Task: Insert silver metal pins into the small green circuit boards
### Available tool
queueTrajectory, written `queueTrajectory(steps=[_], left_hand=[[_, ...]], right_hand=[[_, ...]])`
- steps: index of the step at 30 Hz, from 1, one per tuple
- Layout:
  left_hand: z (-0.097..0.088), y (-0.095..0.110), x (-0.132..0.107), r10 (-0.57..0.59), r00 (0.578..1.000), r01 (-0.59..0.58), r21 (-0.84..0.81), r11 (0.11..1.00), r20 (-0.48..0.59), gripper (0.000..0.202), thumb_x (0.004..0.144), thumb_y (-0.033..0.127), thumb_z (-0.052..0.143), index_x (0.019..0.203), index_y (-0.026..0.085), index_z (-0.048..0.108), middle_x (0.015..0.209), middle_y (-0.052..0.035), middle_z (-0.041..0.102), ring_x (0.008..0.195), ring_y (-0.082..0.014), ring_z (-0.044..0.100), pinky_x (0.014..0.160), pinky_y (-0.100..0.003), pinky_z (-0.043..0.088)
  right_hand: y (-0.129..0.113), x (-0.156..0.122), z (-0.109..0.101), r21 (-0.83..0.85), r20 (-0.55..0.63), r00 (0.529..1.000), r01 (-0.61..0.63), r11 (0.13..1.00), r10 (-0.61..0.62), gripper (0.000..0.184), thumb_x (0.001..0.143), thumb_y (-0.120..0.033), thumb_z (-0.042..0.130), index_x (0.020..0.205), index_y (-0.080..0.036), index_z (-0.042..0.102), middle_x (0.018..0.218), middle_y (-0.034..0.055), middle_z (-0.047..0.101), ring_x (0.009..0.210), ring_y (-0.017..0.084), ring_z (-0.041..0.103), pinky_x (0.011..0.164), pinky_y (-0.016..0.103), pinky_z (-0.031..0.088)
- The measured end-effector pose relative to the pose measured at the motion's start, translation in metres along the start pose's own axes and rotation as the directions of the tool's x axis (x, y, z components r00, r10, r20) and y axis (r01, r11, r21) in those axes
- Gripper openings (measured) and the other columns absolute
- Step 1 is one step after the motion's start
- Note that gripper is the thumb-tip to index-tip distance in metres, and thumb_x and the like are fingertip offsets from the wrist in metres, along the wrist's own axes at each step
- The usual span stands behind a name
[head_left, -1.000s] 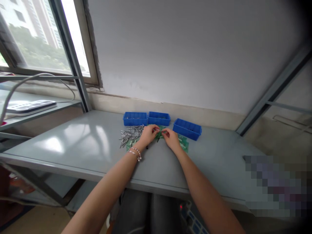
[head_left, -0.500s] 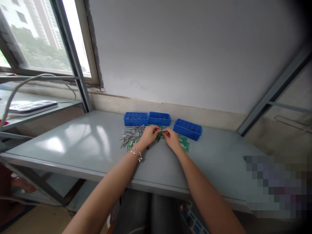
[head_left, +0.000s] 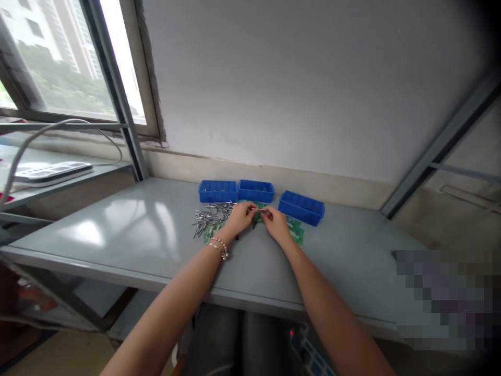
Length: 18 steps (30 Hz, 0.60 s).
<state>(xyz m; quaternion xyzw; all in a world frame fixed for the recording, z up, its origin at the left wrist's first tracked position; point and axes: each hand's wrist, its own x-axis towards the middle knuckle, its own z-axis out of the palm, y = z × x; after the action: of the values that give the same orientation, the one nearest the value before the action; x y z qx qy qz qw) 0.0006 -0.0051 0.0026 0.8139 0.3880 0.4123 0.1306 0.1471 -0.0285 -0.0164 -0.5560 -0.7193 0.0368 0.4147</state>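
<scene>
My left hand (head_left: 239,217) and my right hand (head_left: 276,223) meet above the middle of the table, fingertips pinched toward each other. Between them runs a thin metal rod (head_left: 260,210), gripped at both ends; its exact kind is too small to make out. Beside my left hand lies a loose pile of shiny metal rods (head_left: 205,219). Green sheet-like material (head_left: 296,231) with pale patches is spread beneath and around both hands, partly covered by them. A small dark piece (head_left: 254,226) shows just below the fingertips.
Along the back stand three blue bins: a left bin (head_left: 218,193) and a middle bin (head_left: 256,192) with small parts inside, and a right bin (head_left: 301,208) set at an angle. The grey table (head_left: 117,235) meets the wall behind. Metal posts rise at both sides.
Hardly anything differs. Both hands stay in the same place with the rod held between them.
</scene>
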Motion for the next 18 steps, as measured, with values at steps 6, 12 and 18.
queueTrajectory(steps=[6,12,18], left_hand=[[0.0009,-0.0008,0.0004,0.011,1.000,-0.011,-0.002,1.000,-0.011,0.011,0.079,0.018,0.052,0.081,0.014,0.062,0.079,-0.0035,0.065,0.065,-0.0129,0.055,0.064,-0.022,0.042],[0.0016,-0.0022,0.0006,0.018,1.000,-0.018,-0.003,1.000,-0.019,0.009,0.078,0.017,0.053,0.080,0.014,0.062,0.078,-0.0029,0.065,0.064,-0.0127,0.055,0.064,-0.023,0.042],[0.0011,-0.0016,0.0007,0.032,0.999,-0.032,-0.005,0.999,-0.017,0.009,0.079,0.016,0.053,0.080,0.014,0.061,0.078,-0.0032,0.065,0.067,-0.0134,0.056,0.065,-0.023,0.042]], right_hand=[[0.0010,0.0001,0.0011,-0.003,-0.002,1.000,-0.008,1.000,0.008,0.022,0.087,-0.033,0.049,0.088,-0.013,0.057,0.075,-0.0007,0.058,0.062,0.010,0.055,0.061,0.027,0.048],[0.0012,0.0001,0.0013,-0.001,0.004,1.000,-0.005,1.000,0.005,0.022,0.087,-0.033,0.049,0.087,-0.013,0.057,0.074,-0.0010,0.057,0.061,0.009,0.054,0.060,0.026,0.047],[0.0009,-0.0001,0.0016,-0.007,0.005,1.000,-0.004,1.000,0.004,0.021,0.087,-0.033,0.049,0.087,-0.013,0.057,0.073,-0.0010,0.057,0.061,0.009,0.055,0.060,0.027,0.048]])
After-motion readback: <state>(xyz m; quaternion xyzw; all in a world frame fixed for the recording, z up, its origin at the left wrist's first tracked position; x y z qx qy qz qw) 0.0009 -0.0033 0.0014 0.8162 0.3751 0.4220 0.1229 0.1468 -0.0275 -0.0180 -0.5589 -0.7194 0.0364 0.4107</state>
